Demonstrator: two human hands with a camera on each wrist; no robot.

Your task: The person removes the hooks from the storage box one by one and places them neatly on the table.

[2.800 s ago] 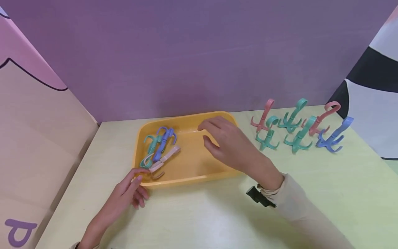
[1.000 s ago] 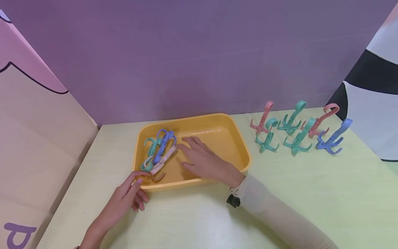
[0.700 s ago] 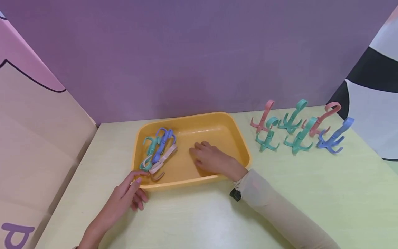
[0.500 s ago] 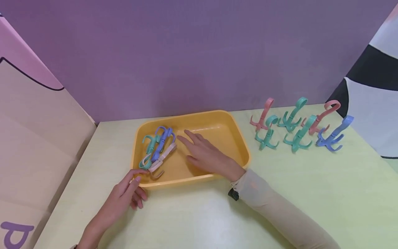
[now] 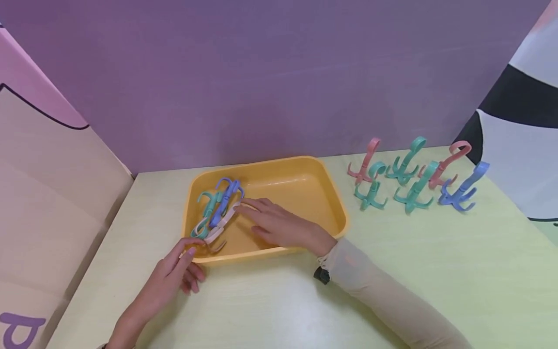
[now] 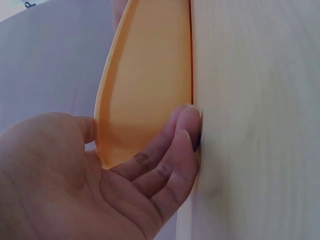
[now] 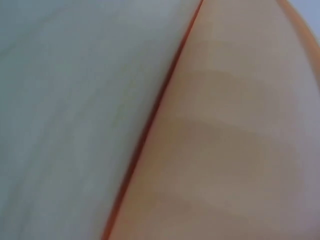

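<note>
In the head view, my left hand [image 5: 170, 271] grips the near left corner of a yellow tray [image 5: 270, 254]. The left wrist view has the thumb on the rim and the other fingers curled low against the outer wall. My right hand [image 5: 283, 225] reaches over the near rim into the tray. Its fingertips are right at the upper end of a pale pink hook hanger [image 5: 226, 217], with the thumb held apart. Beside that hanger lie a blue hook hanger [image 5: 225, 203] and a green hook hanger [image 5: 210, 208]. The right wrist view shows only the tray's outer wall [image 7: 225, 130] and the tabletop.
To the right of the tray, several hook hangers stand on their prongs: green [image 5: 417, 189], pink [image 5: 368, 162] and blue [image 5: 464, 189] ones. A purple panel [image 5: 270, 82] rises behind the table [image 5: 261, 305]. A pale wall [image 5: 48, 194] borders the left side.
My right hand has come left and down from above the tray's right part, curled its fingers briefly, then stretched them to the pale pink hanger. The left hand stays at the corner.
</note>
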